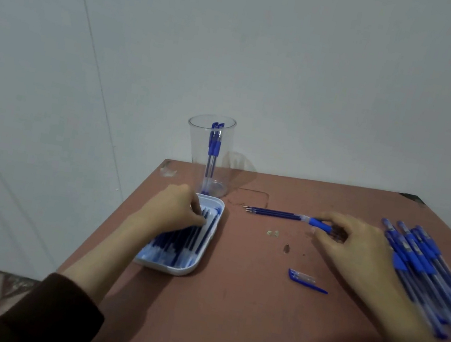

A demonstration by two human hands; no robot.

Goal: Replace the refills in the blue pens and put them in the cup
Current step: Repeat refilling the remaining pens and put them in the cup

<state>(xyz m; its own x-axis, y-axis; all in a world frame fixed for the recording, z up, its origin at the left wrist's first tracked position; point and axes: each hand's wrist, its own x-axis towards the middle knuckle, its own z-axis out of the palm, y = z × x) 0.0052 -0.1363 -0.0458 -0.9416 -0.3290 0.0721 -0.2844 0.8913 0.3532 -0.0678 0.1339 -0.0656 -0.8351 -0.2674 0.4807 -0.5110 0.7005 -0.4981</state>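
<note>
A clear plastic cup [212, 153] stands at the table's far left with two blue pens [212, 150] upright inside. In front of it lies a white tray [172, 268] holding several dark blue refills [192, 240]. My left hand [175, 211] reaches into the tray and pinches a refill near its far end. My right hand [355, 246] holds a blue pen barrel [321, 224] by its grip, low over the table. Three used refills [274, 213] lie side by side just left of that barrel. A pen cap [304, 279] and a small metal tip [286, 248] lie loose near the middle.
A pile of several blue capped pens [433, 274] lies at the table's right side. The reddish-brown table [223, 319] ends at a pale wall behind. Small scraps [273, 233] lie near the middle. A patterned floor shows at the lower left.
</note>
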